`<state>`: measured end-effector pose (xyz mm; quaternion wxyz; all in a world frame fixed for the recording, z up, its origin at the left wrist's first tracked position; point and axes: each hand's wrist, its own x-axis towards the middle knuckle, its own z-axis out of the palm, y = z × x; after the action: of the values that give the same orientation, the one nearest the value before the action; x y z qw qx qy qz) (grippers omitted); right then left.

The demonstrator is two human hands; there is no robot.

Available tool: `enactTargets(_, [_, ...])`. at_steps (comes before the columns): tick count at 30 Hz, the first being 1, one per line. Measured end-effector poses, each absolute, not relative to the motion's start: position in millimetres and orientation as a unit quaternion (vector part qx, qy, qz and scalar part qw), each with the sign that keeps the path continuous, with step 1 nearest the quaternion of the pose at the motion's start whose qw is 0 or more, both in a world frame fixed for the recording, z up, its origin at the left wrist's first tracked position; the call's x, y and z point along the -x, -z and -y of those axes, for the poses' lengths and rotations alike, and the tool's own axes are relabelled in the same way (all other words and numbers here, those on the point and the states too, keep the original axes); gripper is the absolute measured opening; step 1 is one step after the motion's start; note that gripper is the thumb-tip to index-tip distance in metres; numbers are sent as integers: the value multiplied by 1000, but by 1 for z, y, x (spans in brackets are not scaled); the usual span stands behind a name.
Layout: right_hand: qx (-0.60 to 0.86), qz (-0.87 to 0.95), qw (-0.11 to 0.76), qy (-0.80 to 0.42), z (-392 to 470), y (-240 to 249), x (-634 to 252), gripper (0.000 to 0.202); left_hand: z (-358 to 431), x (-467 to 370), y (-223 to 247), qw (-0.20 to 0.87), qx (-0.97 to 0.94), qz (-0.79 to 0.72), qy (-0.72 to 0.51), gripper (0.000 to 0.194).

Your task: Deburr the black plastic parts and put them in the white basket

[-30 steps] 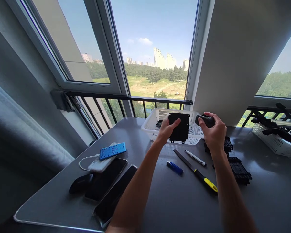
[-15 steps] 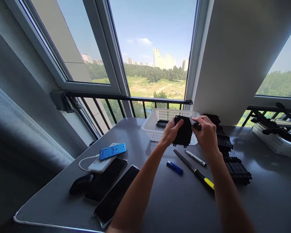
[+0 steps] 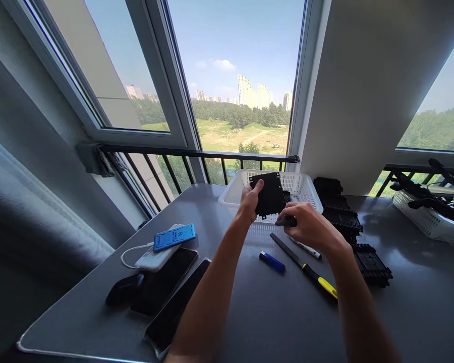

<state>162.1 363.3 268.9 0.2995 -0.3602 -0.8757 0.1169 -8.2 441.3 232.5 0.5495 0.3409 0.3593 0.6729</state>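
Note:
My left hand (image 3: 249, 200) is closed on a flat black plastic panel (image 3: 270, 194), thumb on its face and fingers behind it. The panel is tilted and has small tabs along its edges. In my right hand (image 3: 312, 227) is a short dark-handled knife (image 3: 288, 221), its greyish tip pointing left near the panel's lower right corner. Whether the tip touches the panel, I cannot tell. Behind the panel stands a white plastic basket (image 3: 230, 194). On the table below lie a file with a black and yellow handle (image 3: 318, 280), a white marker (image 3: 306, 248) and a blue lighter (image 3: 272, 261).
Stacks of black plastic panels (image 3: 371, 264) line the right side. Farther right, a white basket (image 3: 431, 217) holds dark items. At left are a lit phone (image 3: 174, 237), a white power bank (image 3: 155, 258), a black mouse (image 3: 124, 288) and dark phones (image 3: 166, 282). A railing (image 3: 196, 153) runs behind.
The panel has moved left and turned in my left hand. My right hand has come down from the panel's upper right edge to its lower right corner, knife still held.

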Motion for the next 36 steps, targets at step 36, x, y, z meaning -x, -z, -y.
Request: enactTargets(36, [381,796,470,27,-409,-239,-168,36,-436,-20,-225,488,-455,-388,-636,34])
